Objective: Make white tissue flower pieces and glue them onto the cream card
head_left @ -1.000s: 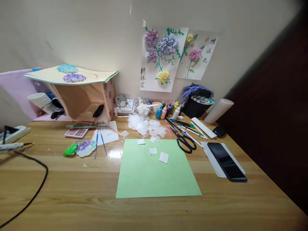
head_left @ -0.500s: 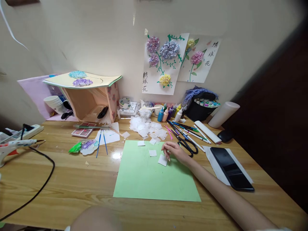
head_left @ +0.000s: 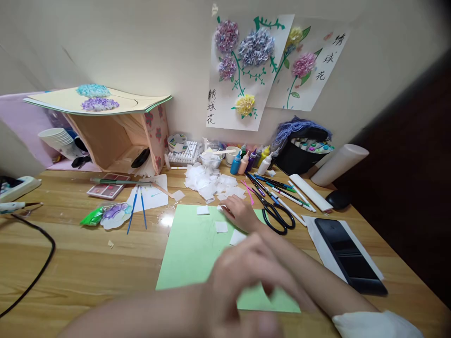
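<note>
A light green paper sheet [head_left: 192, 253] lies flat on the wooden desk [head_left: 98, 263], with small white paper squares [head_left: 221, 226] on it. My right hand [head_left: 241, 213] reaches across the sheet's far edge, its fingers pressed together on a white paper square [head_left: 223, 208] beside the heap of white paper pieces [head_left: 207, 183]. My left hand [head_left: 246, 274] hovers close to the camera over the sheet's near part. It is smeared by motion and its fingers cannot be read. Black scissors [head_left: 276, 216] lie just right of my right hand.
Pens and markers [head_left: 278, 188], paint bottles [head_left: 246, 162], a black marker bin [head_left: 299, 157] and a black phone [head_left: 348, 256] are on the right. At left are a palette [head_left: 116, 213], brushes [head_left: 136, 211], a glue gun with cable [head_left: 21, 206] and a small shelf [head_left: 116, 136]. Flower pictures [head_left: 246, 65] hang on the wall.
My right hand moved from the nearer white square to one at the sheet's far edge. My left hand has come into view in front. The camera moved closer to the desk.
</note>
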Demonstrator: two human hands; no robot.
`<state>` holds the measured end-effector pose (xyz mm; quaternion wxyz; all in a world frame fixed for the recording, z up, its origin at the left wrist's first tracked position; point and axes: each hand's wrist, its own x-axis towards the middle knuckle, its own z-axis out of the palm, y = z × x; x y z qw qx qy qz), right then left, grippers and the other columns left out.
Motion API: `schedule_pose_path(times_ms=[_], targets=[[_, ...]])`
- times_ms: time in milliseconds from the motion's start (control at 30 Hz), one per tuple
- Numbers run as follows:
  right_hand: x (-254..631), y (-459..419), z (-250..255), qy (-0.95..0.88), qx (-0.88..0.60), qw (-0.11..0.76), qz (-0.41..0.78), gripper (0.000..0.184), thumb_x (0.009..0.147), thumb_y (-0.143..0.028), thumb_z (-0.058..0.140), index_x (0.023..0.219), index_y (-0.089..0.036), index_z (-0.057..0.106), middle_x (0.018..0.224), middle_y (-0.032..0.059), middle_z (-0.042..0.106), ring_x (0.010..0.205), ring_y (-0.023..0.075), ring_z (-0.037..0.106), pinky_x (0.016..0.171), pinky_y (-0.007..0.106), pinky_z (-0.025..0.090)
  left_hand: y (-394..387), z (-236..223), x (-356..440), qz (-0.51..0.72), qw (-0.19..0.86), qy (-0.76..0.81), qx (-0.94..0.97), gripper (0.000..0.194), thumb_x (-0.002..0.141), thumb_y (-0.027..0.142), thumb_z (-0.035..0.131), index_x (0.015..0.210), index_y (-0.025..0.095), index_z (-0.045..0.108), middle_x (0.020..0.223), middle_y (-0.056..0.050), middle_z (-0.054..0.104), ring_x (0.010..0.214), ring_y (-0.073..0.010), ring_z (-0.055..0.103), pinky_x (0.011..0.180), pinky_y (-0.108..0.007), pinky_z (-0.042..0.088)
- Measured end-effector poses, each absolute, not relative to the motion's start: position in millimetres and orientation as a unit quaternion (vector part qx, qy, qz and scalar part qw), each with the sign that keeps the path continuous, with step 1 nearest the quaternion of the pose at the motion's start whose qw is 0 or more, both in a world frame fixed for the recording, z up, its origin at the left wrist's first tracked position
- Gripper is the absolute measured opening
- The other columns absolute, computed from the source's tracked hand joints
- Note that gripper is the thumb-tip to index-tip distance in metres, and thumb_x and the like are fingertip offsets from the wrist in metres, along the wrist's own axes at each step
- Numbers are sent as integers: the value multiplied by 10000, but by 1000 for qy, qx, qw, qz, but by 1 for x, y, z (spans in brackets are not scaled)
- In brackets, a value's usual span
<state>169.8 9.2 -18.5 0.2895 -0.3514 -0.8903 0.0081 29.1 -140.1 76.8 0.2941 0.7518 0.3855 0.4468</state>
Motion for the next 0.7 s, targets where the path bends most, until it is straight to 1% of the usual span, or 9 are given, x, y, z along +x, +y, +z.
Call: schedule_pose_path(times_ms=[67, 100, 167, 233, 267, 367, 433, 567, 700], targets=[[168, 7, -18, -903, -338, 258, -62, 153, 889, -185, 455, 853, -167, 602, 741, 58, 583, 720, 187, 486, 633, 290, 331, -105, 61, 29, 425, 284, 347, 786, 170, 886, 341, 411, 900, 225, 534, 714, -26, 552, 669, -154, 521, 598, -290, 447], [167, 6, -18, -909, -330, 242, -82, 149, 885, -183, 463, 842, -173, 606, 734, 56, 577, 709, 186, 475, 621, 291, 320, -91, 51, 26, 405, 257, 365, 798, 145, 890, 249, 383, 897, 207, 521, 761, -35, 562, 697, -150, 523, 618, -285, 442], [165, 5, -17, -915, -322, 223, -92, 149, 882, -184, 468, 838, -180, 610, 722, 52, 570, 696, 184, 467, 609, 292, 308, -71, 30, 17, 361, 189, 414, 814, 135, 868, 170, 384, 853, 189, 517, 796, -44, 562, 750, -162, 526, 657, -291, 431], [165, 5, -15, -908, -341, 234, -65, 159, 895, -194, 448, 867, -177, 604, 734, 54, 575, 710, 184, 483, 618, 292, 320, -60, 13, 7, 308, 140, 453, 825, 100, 844, 178, 428, 857, 181, 527, 809, -51, 554, 773, -182, 523, 675, -309, 424], [166, 6, -15, -899, -358, 249, -38, 166, 902, -195, 432, 894, -173, 596, 757, 57, 585, 730, 183, 499, 631, 289, 333, -57, 7, 2, 292, 132, 469, 823, 96, 829, 168, 442, 861, 180, 532, 823, -50, 555, 791, -185, 525, 683, -309, 423], [170, 8, -15, -864, -406, 290, 67, 164, 914, -195, 397, 941, -171, 557, 832, 58, 612, 781, 175, 543, 668, 277, 368, -50, -1, -6, 254, 123, 499, 819, 106, 797, 155, 473, 860, 189, 551, 852, -40, 560, 810, -183, 532, 680, -300, 417], [172, 9, -15, -848, -425, 298, 110, 152, 914, -201, 393, 909, -178, 544, 821, 48, 615, 761, 167, 554, 661, 271, 372, -48, -2, -7, 238, 126, 506, 819, 77, 787, 201, 516, 848, 194, 562, 850, -30, 563, 807, -183, 533, 677, -301, 415], [173, 7, -15, -846, -433, 287, 123, 144, 905, -210, 401, 873, -180, 538, 783, 40, 604, 743, 167, 552, 651, 271, 360, -46, -1, -6, 232, 146, 505, 818, 150, 739, 307, 608, 832, 198, 563, 843, -18, 566, 805, -183, 531, 679, -300, 418], [171, 5, -14, -837, -443, 297, 125, 143, 895, -206, 405, 869, -181, 543, 759, 34, 590, 717, 163, 536, 640, 270, 350, -46, 0, -5, 235, 152, 493, 824, 157, 729, 296, 614, 842, 204, 552, 839, -10, 555, 795, -175, 517, 681, -296, 414]])
